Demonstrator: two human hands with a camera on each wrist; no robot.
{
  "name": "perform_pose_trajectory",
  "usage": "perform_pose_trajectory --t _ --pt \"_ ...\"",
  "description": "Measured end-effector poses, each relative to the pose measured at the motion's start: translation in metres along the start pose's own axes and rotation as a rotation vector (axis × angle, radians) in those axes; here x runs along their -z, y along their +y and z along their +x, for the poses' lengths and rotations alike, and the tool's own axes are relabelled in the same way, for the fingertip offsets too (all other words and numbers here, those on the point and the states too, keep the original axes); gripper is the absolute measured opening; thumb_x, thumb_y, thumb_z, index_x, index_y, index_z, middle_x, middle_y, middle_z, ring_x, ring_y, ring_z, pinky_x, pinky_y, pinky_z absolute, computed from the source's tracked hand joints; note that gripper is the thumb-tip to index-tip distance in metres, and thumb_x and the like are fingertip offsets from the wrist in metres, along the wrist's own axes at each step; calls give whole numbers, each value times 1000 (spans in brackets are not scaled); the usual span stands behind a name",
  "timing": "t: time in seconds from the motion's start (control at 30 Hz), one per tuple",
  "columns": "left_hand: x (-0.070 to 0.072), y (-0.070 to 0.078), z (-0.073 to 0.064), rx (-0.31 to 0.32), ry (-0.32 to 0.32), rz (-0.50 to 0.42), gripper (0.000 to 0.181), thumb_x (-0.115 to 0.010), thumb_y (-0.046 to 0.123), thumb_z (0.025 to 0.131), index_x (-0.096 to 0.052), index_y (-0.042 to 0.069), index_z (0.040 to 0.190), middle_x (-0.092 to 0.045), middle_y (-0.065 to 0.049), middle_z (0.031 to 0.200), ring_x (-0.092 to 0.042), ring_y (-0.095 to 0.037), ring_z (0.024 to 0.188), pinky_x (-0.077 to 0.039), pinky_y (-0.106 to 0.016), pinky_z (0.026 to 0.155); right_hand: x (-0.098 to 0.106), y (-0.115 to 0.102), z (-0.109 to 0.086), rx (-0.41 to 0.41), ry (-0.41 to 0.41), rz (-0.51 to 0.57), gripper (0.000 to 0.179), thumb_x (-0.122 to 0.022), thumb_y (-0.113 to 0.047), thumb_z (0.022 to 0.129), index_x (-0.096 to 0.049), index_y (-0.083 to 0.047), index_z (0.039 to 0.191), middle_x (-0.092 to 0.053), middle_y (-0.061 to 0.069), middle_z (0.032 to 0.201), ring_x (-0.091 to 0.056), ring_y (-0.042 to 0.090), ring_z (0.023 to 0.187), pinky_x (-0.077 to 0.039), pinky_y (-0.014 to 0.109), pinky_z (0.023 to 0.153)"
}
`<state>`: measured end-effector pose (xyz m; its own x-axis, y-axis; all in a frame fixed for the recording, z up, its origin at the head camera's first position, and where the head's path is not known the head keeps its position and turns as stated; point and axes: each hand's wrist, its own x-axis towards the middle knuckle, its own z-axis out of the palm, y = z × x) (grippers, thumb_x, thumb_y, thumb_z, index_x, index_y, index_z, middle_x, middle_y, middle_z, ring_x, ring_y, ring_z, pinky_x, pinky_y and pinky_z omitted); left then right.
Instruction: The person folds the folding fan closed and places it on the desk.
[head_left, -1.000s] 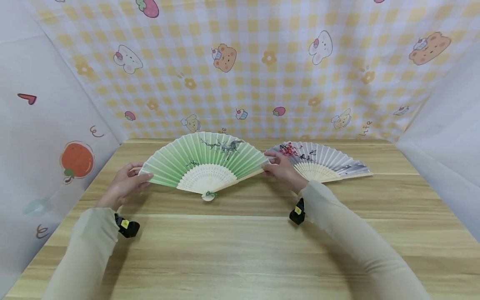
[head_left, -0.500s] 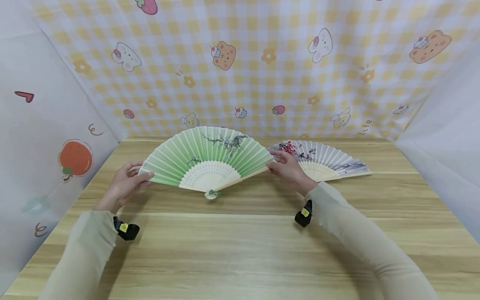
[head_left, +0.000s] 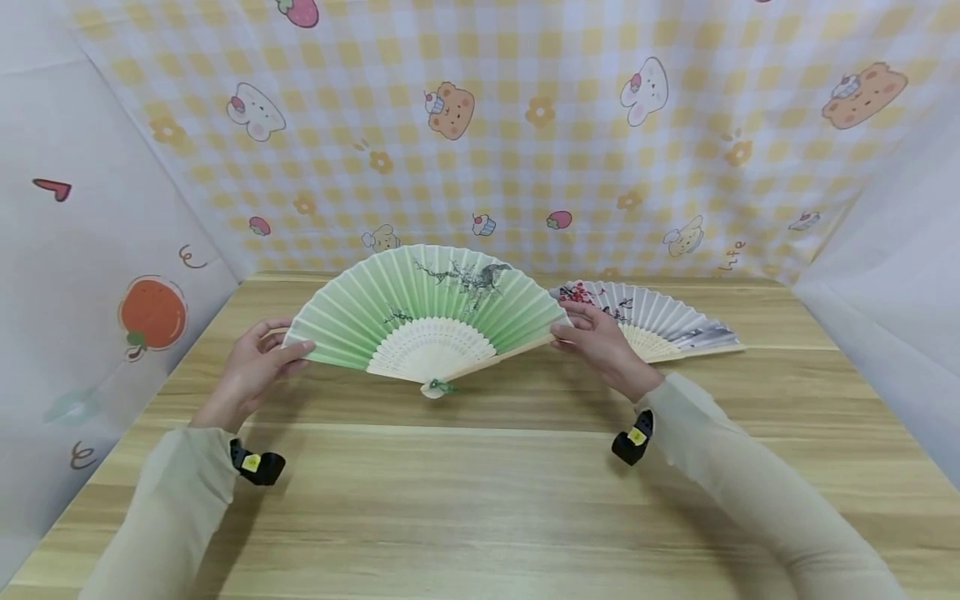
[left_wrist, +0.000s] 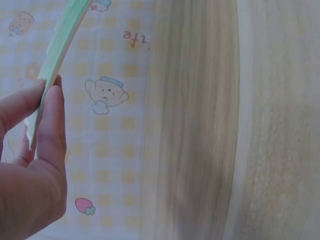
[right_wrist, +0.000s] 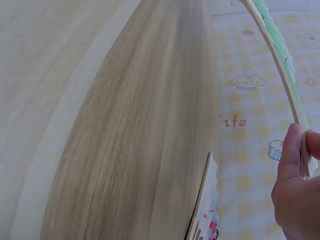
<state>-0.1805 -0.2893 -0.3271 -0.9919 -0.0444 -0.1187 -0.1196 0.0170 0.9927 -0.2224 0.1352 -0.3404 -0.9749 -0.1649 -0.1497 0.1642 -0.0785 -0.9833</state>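
Observation:
A green folding fan point(head_left: 367, 300) is spread wide in the head view, with a dark branch print and pale pierced ribs meeting at a pivot tied with green cord. My left hand point(head_left: 255, 362) pinches its left end between thumb and fingers; the left wrist view shows the fan's edge point(left_wrist: 56, 60) in that grip. At the other end, my right hand point(head_left: 603, 346) pinches the outer rib point(right_wrist: 282, 70) near its tip. The fan is held up over the table, its face tilted toward the head camera.
A second spread fan point(head_left: 675, 321), grey-white with red blossoms, lies on the wooden table point(head_left: 450, 500) at the back right, partly behind my right hand. A yellow checked cloth point(head_left: 495, 167) hangs along the back edge, and white sheeting point(head_left: 82, 275) hangs at the left.
The green fan has risen slightly, shifted a little right and spread somewhat wider. My right hand has moved right with its end, overlapping more of the grey-white fan; my left hand has barely moved.

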Motion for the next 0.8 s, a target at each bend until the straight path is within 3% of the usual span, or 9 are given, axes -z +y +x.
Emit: perform_pose_trajectory --t 0.2,0.43,0.57,0.63,0.8 --pt "-8 -3 -1 -40 12 1 33 -68 8 77 -46 16 102 -50 0 91 -57 -6 72 -52 -21 70 10 -2 -6 -38 1 63 51 -54 3 85 -31 6 131 -56 5 101 -58 11 81 -49 26 81" --pt "-4 -21 12 -104 13 -70 38 -69 5 75 -50 13 107 -51 -1 100 -59 -12 76 -53 -25 68 18 -5 -14 -41 -7 141 50 -55 1 85 -32 8 129 -61 0 90 -60 10 78 -50 23 79" --pt "-9 -18 9 -123 27 -64 39 -70 4 74 -51 14 106 -52 0 101 -60 -11 75 -54 -24 66 21 -5 -18 -35 -2 160 45 -56 0 85 -36 5 125 -59 1 93 -60 11 79 -49 24 81" --pt "-16 -10 2 -123 33 -51 38 -70 4 75 -50 15 105 -51 0 101 -60 -8 75 -53 -23 67 23 -6 -20 -37 4 169 38 -57 -1 85 -41 1 119 -58 1 94 -60 11 80 -49 24 81" --pt "-28 3 -11 -128 -4 -120 34 -65 -1 78 -48 14 103 -52 1 98 -59 -6 75 -52 -20 69 27 -8 -25 -33 10 186 26 -57 -1 84 -46 -6 107 -60 0 92 -60 10 81 -49 23 79"
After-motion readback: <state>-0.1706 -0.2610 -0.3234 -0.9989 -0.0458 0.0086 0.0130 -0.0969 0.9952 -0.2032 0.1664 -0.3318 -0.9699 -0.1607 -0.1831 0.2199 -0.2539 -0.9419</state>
